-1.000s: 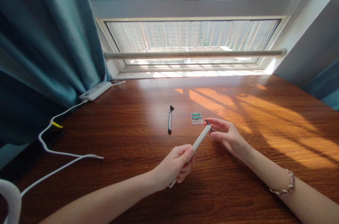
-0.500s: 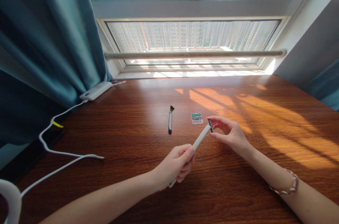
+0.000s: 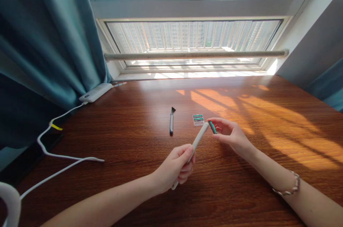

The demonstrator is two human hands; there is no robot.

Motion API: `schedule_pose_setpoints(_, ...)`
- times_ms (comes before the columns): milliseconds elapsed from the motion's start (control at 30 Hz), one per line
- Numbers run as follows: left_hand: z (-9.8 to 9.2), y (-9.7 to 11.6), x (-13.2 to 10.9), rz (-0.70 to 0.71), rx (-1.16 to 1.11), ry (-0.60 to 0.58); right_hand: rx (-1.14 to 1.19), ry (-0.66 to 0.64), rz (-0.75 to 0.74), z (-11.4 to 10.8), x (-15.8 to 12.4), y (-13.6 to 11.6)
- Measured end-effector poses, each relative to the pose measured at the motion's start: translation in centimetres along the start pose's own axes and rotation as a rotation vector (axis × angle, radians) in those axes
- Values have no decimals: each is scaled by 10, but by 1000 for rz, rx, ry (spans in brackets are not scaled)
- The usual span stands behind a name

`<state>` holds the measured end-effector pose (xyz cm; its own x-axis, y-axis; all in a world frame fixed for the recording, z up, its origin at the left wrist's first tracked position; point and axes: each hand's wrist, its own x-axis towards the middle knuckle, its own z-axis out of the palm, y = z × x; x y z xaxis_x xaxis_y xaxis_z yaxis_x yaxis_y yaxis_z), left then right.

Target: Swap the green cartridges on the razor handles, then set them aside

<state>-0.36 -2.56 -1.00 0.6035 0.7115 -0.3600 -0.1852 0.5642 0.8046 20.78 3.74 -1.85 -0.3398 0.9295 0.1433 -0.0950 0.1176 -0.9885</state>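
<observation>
Wrapped in my left hand is a white toothbrush, tilted up to the right with its short bristles facing the blade head. My right hand pinches a black and green razor blade head between thumb and fingertips, close beside the brush tip. Whether brush and blade head touch, I cannot tell. A black and grey razor handle lies on the table left of both. Just behind the brush tip sits a small clear plastic case with green-striped blade heads in it.
The brown wooden table runs back to the window ledge. At the left lie a white power bank and a looped white cable with a yellow tag. A blue curtain hangs behind them.
The toothbrush has turned and drawn slightly left, so its bristles now show. The blade head has tilted, showing more of its green strip. My view has shifted a little.
</observation>
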Motion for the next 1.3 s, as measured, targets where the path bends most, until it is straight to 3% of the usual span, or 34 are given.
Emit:
schedule_pose_setpoints(600, 1, 2, 1, 25, 0, 66, 136, -36, 7, 8, -3, -9)
schedule_pose_setpoints(733, 2, 1, 0, 29, 32, 20, 151, -47, -11, 9, -3, -9)
schedule_pose_setpoints(833, 3, -1, 1, 32, 117, 4, 134, -71, -33, 9, -4, -8)
schedule_pose_setpoints(1033, 3, -2, 2, 74, 208, 114, 60, -29, -41, 8, -5, -6)
schedule_pose_setpoints(1300, 3, 0, 2, 59, 231, 101, -89, -3, -92, 11, -5, -6)
